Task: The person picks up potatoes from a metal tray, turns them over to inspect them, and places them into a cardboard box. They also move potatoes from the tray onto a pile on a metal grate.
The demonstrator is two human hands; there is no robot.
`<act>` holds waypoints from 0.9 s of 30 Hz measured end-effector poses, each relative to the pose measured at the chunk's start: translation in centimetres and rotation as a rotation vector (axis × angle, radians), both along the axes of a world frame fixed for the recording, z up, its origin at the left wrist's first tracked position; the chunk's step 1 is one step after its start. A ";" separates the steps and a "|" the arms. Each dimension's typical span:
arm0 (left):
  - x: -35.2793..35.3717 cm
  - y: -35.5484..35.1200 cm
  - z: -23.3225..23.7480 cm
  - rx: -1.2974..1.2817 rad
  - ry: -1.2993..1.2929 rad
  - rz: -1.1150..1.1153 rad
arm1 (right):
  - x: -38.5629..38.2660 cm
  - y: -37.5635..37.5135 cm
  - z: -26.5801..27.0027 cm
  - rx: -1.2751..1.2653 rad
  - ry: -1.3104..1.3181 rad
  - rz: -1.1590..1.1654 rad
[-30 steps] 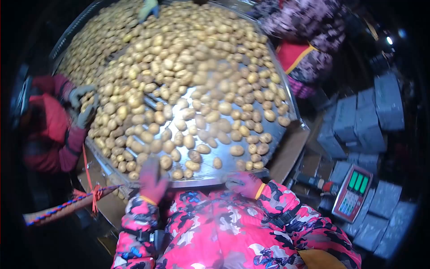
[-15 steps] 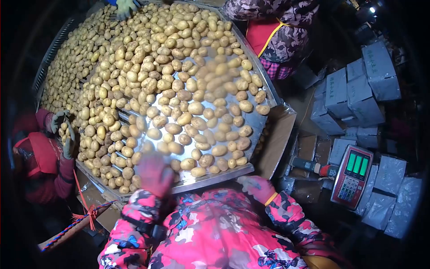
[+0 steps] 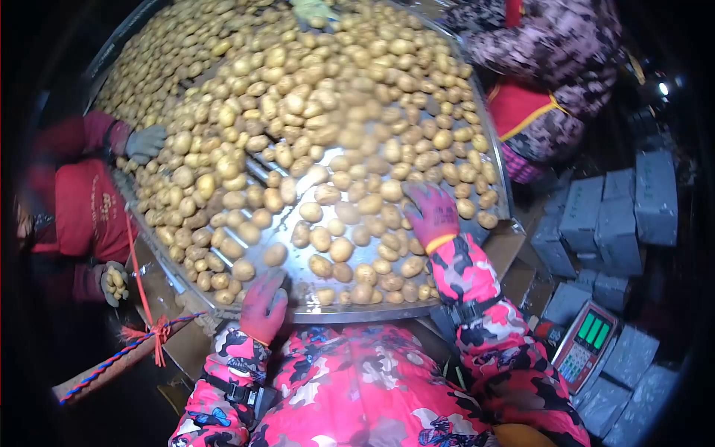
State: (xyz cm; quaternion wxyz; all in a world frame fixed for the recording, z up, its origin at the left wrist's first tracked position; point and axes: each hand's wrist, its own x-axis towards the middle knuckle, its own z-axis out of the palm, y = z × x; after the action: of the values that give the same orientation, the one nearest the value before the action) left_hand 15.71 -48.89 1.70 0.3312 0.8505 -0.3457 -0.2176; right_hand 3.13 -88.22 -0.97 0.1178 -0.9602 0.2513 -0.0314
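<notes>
Loose potatoes (image 3: pixel 341 249) cover much of a metal sorting table (image 3: pixel 350 316) in front of me. At its near edge, my left hand (image 3: pixel 264 305), in a pink glove with grey fingers, is open with the thumb apart from the fingers. A single potato (image 3: pixel 275 254) lies just beyond its fingertips. My right hand (image 3: pixel 433 214), gloved the same way, reaches over the right part of the table. Its fingers are stretched out and nothing shows in it; potatoes lie around the fingertips.
At left, a person in red (image 3: pixel 89 205) has one gloved hand (image 3: pixel 146 144) on the pile and another (image 3: pixel 115 283) holding small potatoes. A yellowish glove (image 3: pixel 314 13) reaches in at the far side. Another person (image 3: pixel 551 67) stands right, near stacked boxes (image 3: pixel 596 216) and a scale (image 3: pixel 585 346).
My right hand has moved from beside the table's front edge onto the potatoes. My left hand, blurred before, is steady at the edge. The person at left has separated their hands.
</notes>
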 end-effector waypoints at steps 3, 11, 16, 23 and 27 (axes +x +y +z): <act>0.3 3.0 -1.0 0.040 -0.092 0.095 | 5.5 0.3 -0.1 0.218 0.212 -0.101; -1.2 -3.4 1.5 -0.553 1.368 0.635 | 6.8 5.6 7.9 0.955 -0.024 -0.100; -1.2 -5.8 4.8 -0.559 1.244 0.180 | 3.4 8.5 6.3 0.560 -0.299 0.173; -1.8 -1.8 5.6 -0.890 1.813 0.460 | -2.2 11.9 -0.4 0.212 -0.072 0.666; -2.3 0.9 5.1 -1.056 1.839 0.265 | 1.2 10.5 0.2 0.112 -0.032 0.414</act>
State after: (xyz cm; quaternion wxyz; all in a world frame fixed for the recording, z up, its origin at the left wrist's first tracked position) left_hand 13.42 -47.96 6.84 0.8121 0.1393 0.0815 -0.5607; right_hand 4.37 -77.75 -0.77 0.1790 -0.9826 0.0483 -0.0078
